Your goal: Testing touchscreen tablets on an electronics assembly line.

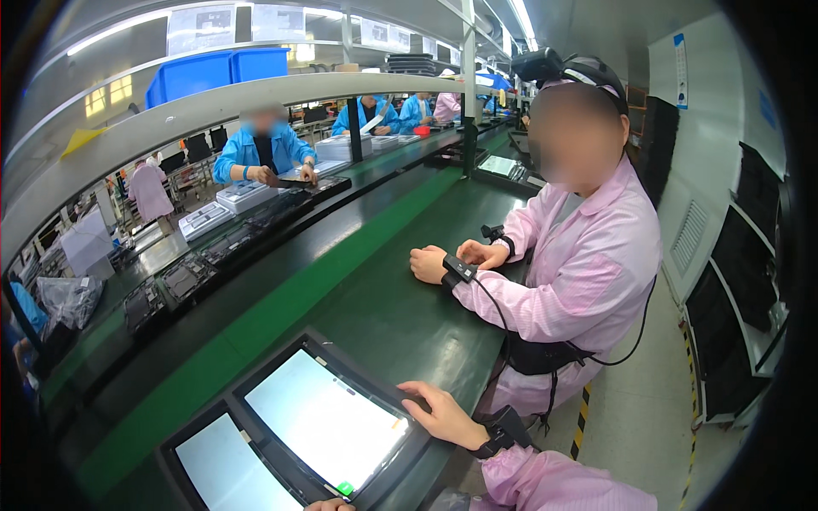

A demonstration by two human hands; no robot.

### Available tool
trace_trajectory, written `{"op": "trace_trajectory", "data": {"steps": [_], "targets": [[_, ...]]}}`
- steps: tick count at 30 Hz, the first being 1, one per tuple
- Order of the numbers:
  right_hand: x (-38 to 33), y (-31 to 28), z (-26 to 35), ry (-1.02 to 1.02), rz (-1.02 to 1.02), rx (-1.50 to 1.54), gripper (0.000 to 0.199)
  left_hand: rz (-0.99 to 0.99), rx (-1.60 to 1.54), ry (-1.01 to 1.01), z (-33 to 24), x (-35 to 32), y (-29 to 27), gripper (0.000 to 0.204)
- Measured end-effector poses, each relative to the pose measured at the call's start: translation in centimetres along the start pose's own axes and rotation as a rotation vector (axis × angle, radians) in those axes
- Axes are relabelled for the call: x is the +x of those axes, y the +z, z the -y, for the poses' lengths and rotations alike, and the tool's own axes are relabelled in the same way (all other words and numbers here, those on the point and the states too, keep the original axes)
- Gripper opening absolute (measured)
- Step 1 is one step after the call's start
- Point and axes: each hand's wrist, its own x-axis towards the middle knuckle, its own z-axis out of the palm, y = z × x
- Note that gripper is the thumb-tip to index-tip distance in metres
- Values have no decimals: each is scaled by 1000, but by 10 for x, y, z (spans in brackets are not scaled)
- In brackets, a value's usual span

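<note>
A black tray [226, 399] lies on the green workbench in front of me, with two compartments side by side. Each compartment holds a flat display panel with a pale, bright face: the larger panel [319, 417] on the right, the other panel [226, 468] on the left, partly cut off by the frame. My right hand [443, 415] rests at the tray's right edge, fingers apart and nothing in them. Of my left hand [331, 505], only a bit shows at the lower edge by the tray's near side; its fingers are mostly hidden. A small green sticker [344, 488] marks the right panel's near corner.
At my right, a co-worker in a pink coat [588, 255] stands with forearms over the green bench [383, 289]. Across the line, a person in blue [266, 153] handles a dark part. Dark electronic assemblies [183, 277] line the far side. Blue bins [217, 77] sit on the shelf overhead.
</note>
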Motion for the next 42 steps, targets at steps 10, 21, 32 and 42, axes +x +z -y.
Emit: {"op": "trace_trajectory", "data": {"steps": [10,21,32,42], "targets": [[24,-11,61,-361,317,-313,31,5,58,-31,7,-3,8,25],[28,0,73,-465,735,-449,32,-75,85,26,11,-4,10,30],[22,28,84,-602,857,-633,36,-80,114,43,13,-7,10,30],[18,26,83,-688,811,-606,21,-85,-189,101,19,-21,-7,23]]}}
